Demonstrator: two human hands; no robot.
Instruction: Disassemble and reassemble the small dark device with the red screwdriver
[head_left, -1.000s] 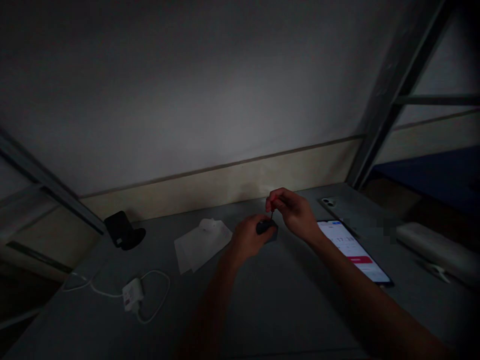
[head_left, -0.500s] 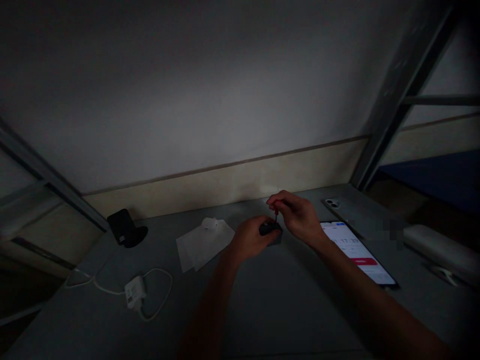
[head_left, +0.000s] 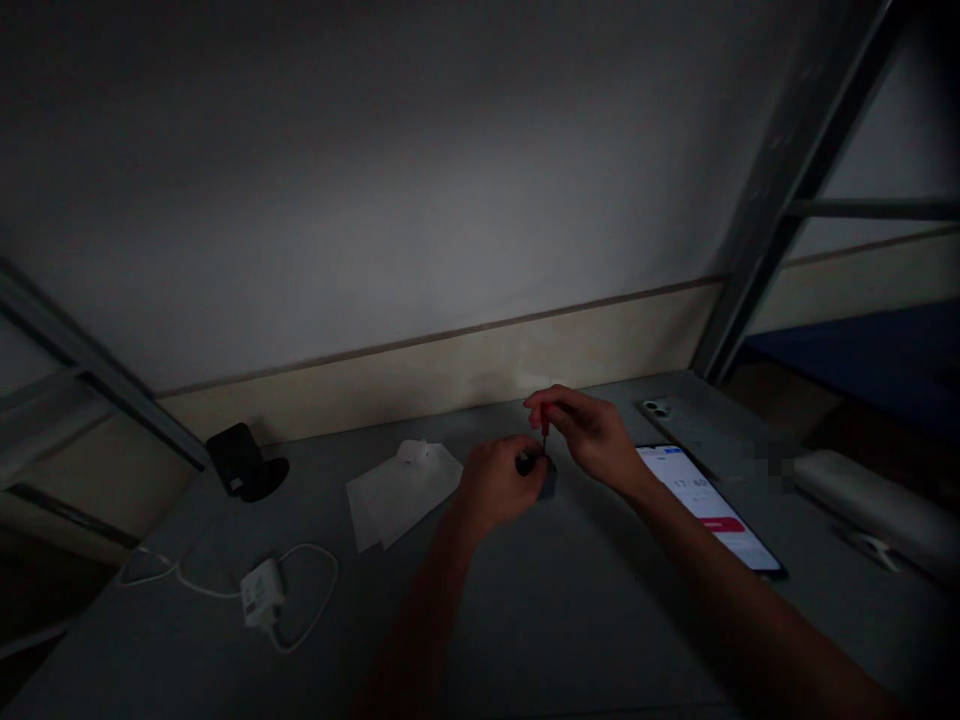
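Observation:
My right hand (head_left: 589,435) is closed on the red handle of a small screwdriver (head_left: 545,418), held upright with its thin shaft pointing down. Under the tip is a small dark object (head_left: 526,463), which my left hand (head_left: 495,483) grips from the left side. My fingers cover much of that object, so its kind cannot be made out. Just below it on the table lies a dark grey piece (head_left: 550,484), partly hidden by the left hand. White paper sheets (head_left: 401,495) lie to the left of my left hand.
A lit phone (head_left: 709,510) lies beside my right forearm, with another phone (head_left: 675,420) behind it. A long pale case (head_left: 862,495) is at far right. On the left are a black stand (head_left: 244,462) and a white charger with cable (head_left: 262,592). A wall (head_left: 450,360) bounds the back.
The view has shifted slightly. The left hand's fingers now cover more of the dark object, and more of the screwdriver's red handle shows in the right hand.

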